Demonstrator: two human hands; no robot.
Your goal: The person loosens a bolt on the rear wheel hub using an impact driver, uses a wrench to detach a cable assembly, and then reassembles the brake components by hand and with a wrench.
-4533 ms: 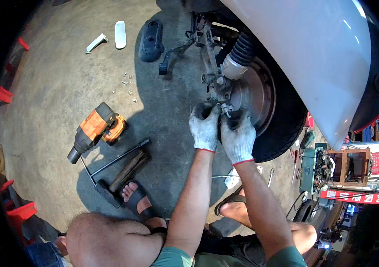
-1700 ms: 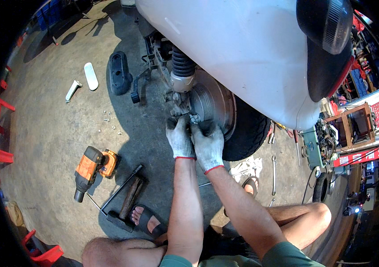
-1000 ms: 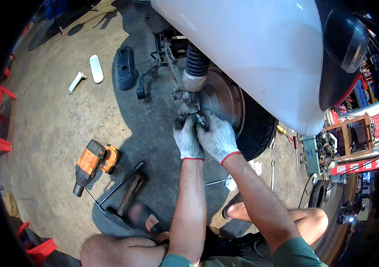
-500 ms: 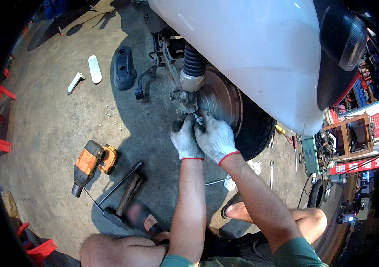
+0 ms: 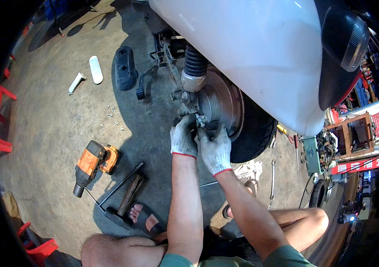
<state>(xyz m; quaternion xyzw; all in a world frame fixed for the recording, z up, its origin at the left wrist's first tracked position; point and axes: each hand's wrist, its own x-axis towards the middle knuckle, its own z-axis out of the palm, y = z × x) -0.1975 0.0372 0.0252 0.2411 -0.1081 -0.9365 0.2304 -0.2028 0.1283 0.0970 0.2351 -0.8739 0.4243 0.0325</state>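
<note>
Both of my hands wear white knitted gloves with red cuffs and darkened fingers. They work low beside the wheel hub of a white vehicle [image 5: 251, 58]. My left hand [image 5: 184, 137] is closed, its fingers curled against a small shiny metal fitting [image 5: 201, 119] at the hub's centre. Just to its right, my right hand [image 5: 216, 144] has its fingers bent together below the fitting; what they hold, if anything, is hidden. Behind them is a round brown brake drum [image 5: 222, 100] with a black tyre [image 5: 255, 133]. Above stands a shock absorber [image 5: 194, 62] with a black bellows.
To the left lie an orange impact wrench [image 5: 89, 162], a T-shaped bar [image 5: 120, 187], a hammer [image 5: 129, 198] and several small bolts [image 5: 110, 115]. Farther off are a black cover [image 5: 124, 69] and white plastic pieces [image 5: 95, 70]. A spanner [image 5: 272, 180] lies at the right.
My hands have moved slightly apart, and the right one has turned, its fingers drawing back from the fitting. The metal fitting now shows more clearly between them. My right leg has shifted.
</note>
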